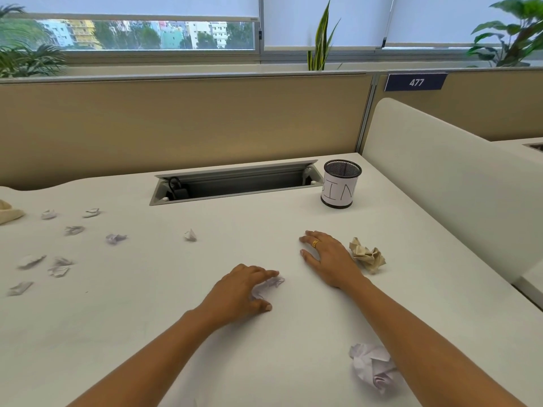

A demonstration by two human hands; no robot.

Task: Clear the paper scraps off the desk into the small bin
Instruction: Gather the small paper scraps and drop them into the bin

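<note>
My left hand (239, 292) curls over a small white paper scrap (271, 284) at mid-desk, fingers and thumb closing round it. My right hand (327, 258) lies flat on the white desk (264, 230), fingers straight, a gold ring on one finger. Just right of it sits a crumpled beige paper ball (367, 255). A larger white paper ball (373, 367) lies near the front, partly under my right forearm. Several small white scraps (116, 238) are scattered at the left, one more (190, 235) nearer the middle. The small mesh bin (340, 183), labelled BIN, stands upright at the back right.
An open cable tray (232, 183) with a black plug is sunk into the desk behind the scraps. A beige cloth (8, 212) lies at the far left edge. A tan partition runs along the back and a white divider (440, 183) bounds the right side.
</note>
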